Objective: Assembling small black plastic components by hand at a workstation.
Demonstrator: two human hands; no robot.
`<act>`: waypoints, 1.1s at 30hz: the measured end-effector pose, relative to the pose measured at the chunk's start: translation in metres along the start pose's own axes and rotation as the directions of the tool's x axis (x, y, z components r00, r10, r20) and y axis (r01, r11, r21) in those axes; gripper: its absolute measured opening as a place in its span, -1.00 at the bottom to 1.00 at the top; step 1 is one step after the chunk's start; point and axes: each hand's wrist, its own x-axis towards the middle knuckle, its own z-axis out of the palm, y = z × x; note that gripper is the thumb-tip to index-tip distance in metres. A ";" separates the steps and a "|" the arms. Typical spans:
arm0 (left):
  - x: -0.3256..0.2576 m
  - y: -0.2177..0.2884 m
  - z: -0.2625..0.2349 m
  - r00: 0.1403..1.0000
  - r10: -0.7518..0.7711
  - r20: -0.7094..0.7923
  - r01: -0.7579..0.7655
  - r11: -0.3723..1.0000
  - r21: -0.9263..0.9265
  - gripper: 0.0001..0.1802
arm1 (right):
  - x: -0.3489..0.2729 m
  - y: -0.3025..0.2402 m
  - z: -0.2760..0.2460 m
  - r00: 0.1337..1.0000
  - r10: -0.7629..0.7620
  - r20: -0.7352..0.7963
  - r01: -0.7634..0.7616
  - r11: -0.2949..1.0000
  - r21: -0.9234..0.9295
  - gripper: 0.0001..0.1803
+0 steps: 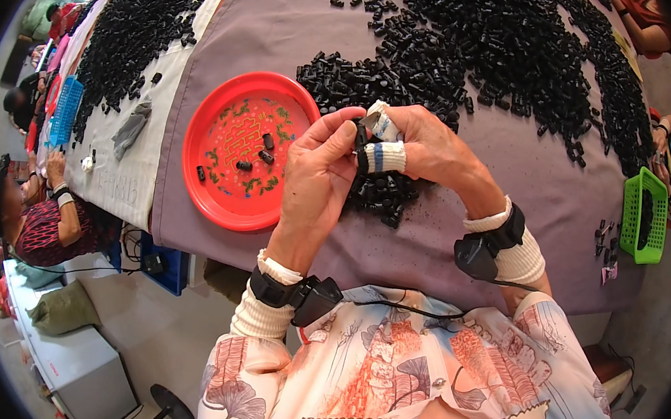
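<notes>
My two hands meet over the near edge of a large heap of small black plastic pieces (pixel 448 37). Between the fingertips of my left hand (pixel 312 179) is one small black plastic piece (pixel 360 136), pinched upright. My right hand (pixel 434 147) is closed against it, its thumb and forefinger wrapped in white cloth covers with blue stripes. From its fingers juts a thin grey blade-like sliver (pixel 371 119), partly hidden. Just left of my hands, a round red tray (pixel 209 201) with a printed pattern holds several black pieces (pixel 267 157).
A purple-grey cloth (pixel 254 31) covers the table. Another black heap (pixel 134 43), a grey rag (pixel 132 132) and a blue basket (pixel 66 110) lie to the left. At right is a green basket (pixel 645 216). Other people work around the edges. Cables run from both my wristbands.
</notes>
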 end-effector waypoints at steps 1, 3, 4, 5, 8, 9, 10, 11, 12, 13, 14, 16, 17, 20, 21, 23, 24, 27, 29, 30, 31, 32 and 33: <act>-0.001 0.000 0.000 1.000 -0.001 -0.008 0.001 1.000 0.008 -0.74 | 0.001 0.004 0.000 1.000 -0.016 0.002 0.016 0.999 -0.029 -0.62; -0.002 0.000 0.003 1.000 -0.002 -0.017 0.002 1.000 0.016 -0.74 | 0.002 0.006 0.000 1.000 -0.030 0.006 0.031 0.998 -0.059 -0.61; -0.002 0.000 0.005 1.000 -0.004 -0.030 0.004 1.000 0.006 -0.76 | 0.001 0.005 0.000 0.999 -0.037 0.002 0.037 0.996 -0.082 -0.60; -0.002 0.000 0.007 0.999 -0.006 -0.043 0.006 1.000 -0.003 -0.78 | 0.001 0.004 0.000 0.999 -0.044 -0.003 0.043 0.994 -0.105 -0.60; -0.003 0.000 0.007 0.999 -0.005 -0.050 0.005 1.000 0.012 -0.78 | 0.001 0.002 -0.001 0.999 -0.028 0.015 0.030 0.993 -0.112 -0.58; -0.003 0.001 0.007 0.999 -0.005 -0.052 0.005 1.000 0.012 -0.78 | 0.001 0.002 0.000 0.999 -0.027 0.017 0.029 0.993 -0.111 -0.58; -0.003 0.001 0.008 0.998 0.003 -0.065 -0.002 1.000 0.023 -0.78 | 0.001 0.001 0.000 0.999 -0.045 0.020 0.047 0.994 -0.096 -0.59; -0.004 0.001 0.009 0.997 0.011 -0.079 -0.009 0.999 0.034 -0.78 | 0.001 0.001 0.000 0.998 -0.063 0.022 0.065 0.995 -0.081 -0.61; -0.003 0.002 0.007 0.997 0.011 -0.081 -0.008 0.999 0.033 -0.78 | 0.001 0.002 0.000 0.998 -0.062 0.024 0.064 0.995 -0.080 -0.61; -0.001 0.003 0.003 0.998 0.026 -0.059 -0.024 0.999 0.046 -0.78 | 0.002 0.003 0.001 1.000 -0.014 0.016 0.014 1.000 -0.006 -0.63; 0.000 0.004 -0.001 0.999 0.037 -0.039 -0.035 0.998 0.058 -0.77 | 0.001 0.006 0.000 0.999 0.038 0.009 -0.039 0.997 0.069 -0.65; 0.000 0.011 -0.009 0.993 0.059 -0.101 -0.049 0.993 0.103 -0.78 | 0.001 0.007 -0.005 0.996 0.028 -0.082 -0.025 0.999 0.042 -0.70; -0.001 0.017 -0.017 0.978 0.138 -0.157 -0.097 0.966 0.241 -0.79 | 0.001 0.008 -0.008 0.996 0.029 -0.088 -0.023 0.998 0.060 -0.71; -0.010 0.034 -0.055 0.917 0.297 -0.267 -0.119 0.840 0.529 -0.80 | 0.003 0.013 -0.013 0.993 -0.016 -0.118 0.027 0.995 0.094 -0.80; -0.014 0.037 -0.069 0.869 0.381 -0.317 -0.084 0.744 0.663 -0.80 | 0.002 0.014 -0.015 0.991 -0.003 -0.136 0.014 0.997 0.080 -0.80; -0.022 0.043 -0.093 0.848 0.437 -0.301 -0.056 0.638 0.768 -0.80 | -0.001 0.009 -0.016 0.984 0.013 -0.177 -0.001 0.998 0.067 -0.80; -0.027 0.045 -0.102 0.824 0.496 -0.274 -0.027 0.517 0.856 -0.79 | -0.002 0.009 -0.017 0.984 0.015 -0.177 -0.002 0.998 0.069 -0.80; -0.031 0.036 -0.086 0.834 0.521 -0.182 -0.019 0.355 0.934 -0.80 | -0.001 0.011 -0.021 0.985 0.036 -0.169 -0.022 0.996 0.085 -0.79; -0.026 0.020 -0.064 0.868 0.491 0.076 -0.137 0.089 0.987 -0.80 | -0.002 0.014 -0.022 0.989 0.053 -0.141 -0.045 0.997 0.058 -0.81; -0.026 0.014 -0.052 0.900 0.414 0.136 -0.152 0.004 0.988 -0.77 | -0.001 0.014 -0.021 0.992 0.064 -0.112 -0.060 0.998 0.035 -0.83; -0.022 0.003 -0.052 0.908 0.346 0.236 -0.229 -0.059 0.971 -0.73 | 0.000 0.014 -0.019 0.993 0.060 -0.104 -0.057 0.998 0.033 -0.83; -0.020 -0.004 -0.048 0.887 0.310 0.342 -0.316 -0.131 0.940 -0.73 | -0.002 0.012 -0.017 0.992 0.060 -0.115 -0.057 0.998 0.023 -0.86; -0.018 -0.009 -0.045 0.882 0.287 0.374 -0.327 -0.201 0.924 -0.74 | -0.003 0.010 -0.015 0.990 0.058 -0.126 -0.057 0.998 0.012 -0.88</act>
